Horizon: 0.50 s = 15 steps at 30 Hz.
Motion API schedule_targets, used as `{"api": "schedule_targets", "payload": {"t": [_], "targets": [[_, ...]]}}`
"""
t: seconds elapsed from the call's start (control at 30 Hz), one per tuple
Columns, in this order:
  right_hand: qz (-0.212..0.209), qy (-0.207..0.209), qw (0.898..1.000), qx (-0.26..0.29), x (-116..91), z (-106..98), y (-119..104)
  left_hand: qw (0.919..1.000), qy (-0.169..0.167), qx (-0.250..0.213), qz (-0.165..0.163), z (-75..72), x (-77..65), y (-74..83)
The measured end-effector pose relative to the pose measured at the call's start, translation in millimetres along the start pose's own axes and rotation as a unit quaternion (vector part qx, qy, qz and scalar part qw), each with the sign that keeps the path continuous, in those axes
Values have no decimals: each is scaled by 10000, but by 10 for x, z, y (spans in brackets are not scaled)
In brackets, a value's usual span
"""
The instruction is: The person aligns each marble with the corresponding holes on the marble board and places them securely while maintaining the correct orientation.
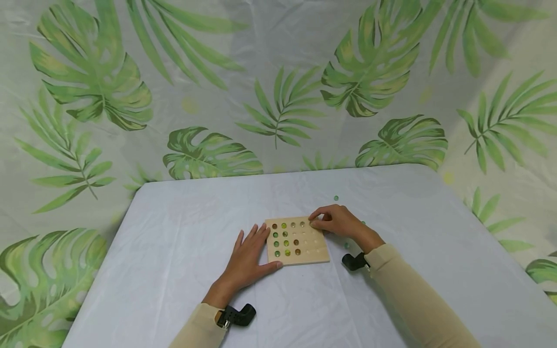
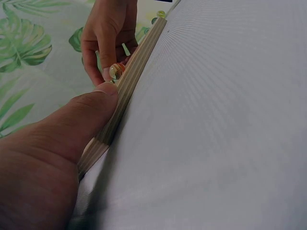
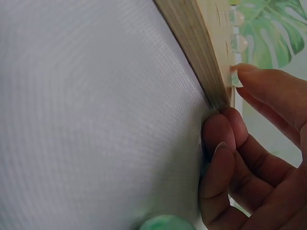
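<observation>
A pale wooden board [image 1: 316, 255] with rows of round hollows lies on the white cloth. Glass marbles fill its left columns and part of the far row, among them a yellow-green marble [image 1: 287, 253] and a brown marble [image 1: 298, 252]. My left hand [image 1: 248, 258] rests spread at the board's left side, its thumb against the near edge. At the far right corner my right hand [image 1: 337, 220] pinches a clear marble [image 3: 234, 78] between thumb and index finger, at the board's surface. Its other fingers curl beside the board's edge.
Loose green marbles lie on the cloth beyond and right of the board: one green marble [image 1: 336, 197] farther back, another marble [image 1: 346, 245] near the right wrist, and one partly hidden behind that wrist. A leaf-patterned curtain [image 1: 296, 58] hangs behind the table [image 1: 183, 212].
</observation>
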State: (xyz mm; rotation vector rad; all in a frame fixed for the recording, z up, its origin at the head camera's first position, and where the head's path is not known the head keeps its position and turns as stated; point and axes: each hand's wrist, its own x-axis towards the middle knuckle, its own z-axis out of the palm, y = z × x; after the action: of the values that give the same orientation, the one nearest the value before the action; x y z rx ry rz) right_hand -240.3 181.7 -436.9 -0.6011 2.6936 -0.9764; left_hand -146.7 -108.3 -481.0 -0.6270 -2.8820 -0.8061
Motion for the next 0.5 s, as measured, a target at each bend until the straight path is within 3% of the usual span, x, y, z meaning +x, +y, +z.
{"api": "schedule_targets", "payload": {"t": [0.5], "targets": [[65,-129,9999,-47,-5,-15,-22,10000,-1,38,23,-13,-4,14]]}}
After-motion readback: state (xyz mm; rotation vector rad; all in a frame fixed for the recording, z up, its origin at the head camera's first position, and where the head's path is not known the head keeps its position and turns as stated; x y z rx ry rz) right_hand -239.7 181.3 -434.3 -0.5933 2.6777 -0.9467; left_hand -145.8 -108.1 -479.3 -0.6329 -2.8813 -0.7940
